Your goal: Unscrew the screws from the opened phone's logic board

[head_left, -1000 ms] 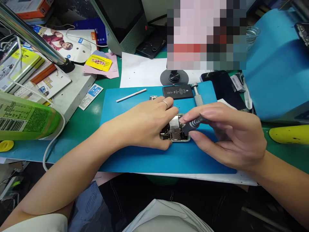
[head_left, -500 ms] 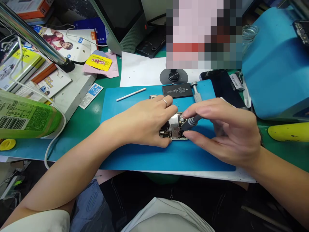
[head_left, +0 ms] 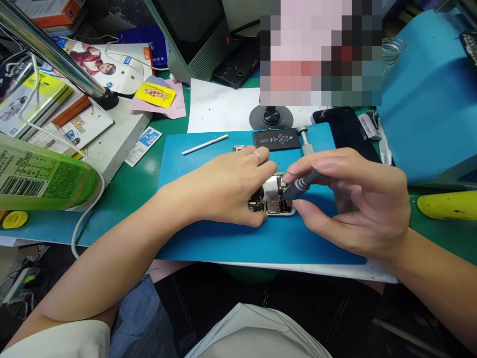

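Observation:
An opened phone (head_left: 275,191) with bare circuit boards and a silver plate lies on the blue mat (head_left: 223,243). My left hand (head_left: 231,186) spans its left part, thumb at the near edge and fingers over the far side, gripping it. A grey screwdriver (head_left: 297,189) leans over the phone's right part, its tip down among the boards. Around the handle curls my right hand (head_left: 357,204), the thumb a little apart from it. A black phone battery (head_left: 276,139) and a knurled metal tool (head_left: 304,140) lie behind. A small part (head_left: 238,148) shows just past my left fingers.
A white stick (head_left: 204,144) lies at the mat's back left. A round stand base (head_left: 271,117) sits behind the mat. On the left are a green packet (head_left: 44,174), a white cable (head_left: 87,211) and booklets; a yellow object (head_left: 445,205) is at right.
My right thumb has moved slightly away from the screwdriver, and more of the phone's right edge shows. The view has shifted a little. My left hand keeps its place on the phone.

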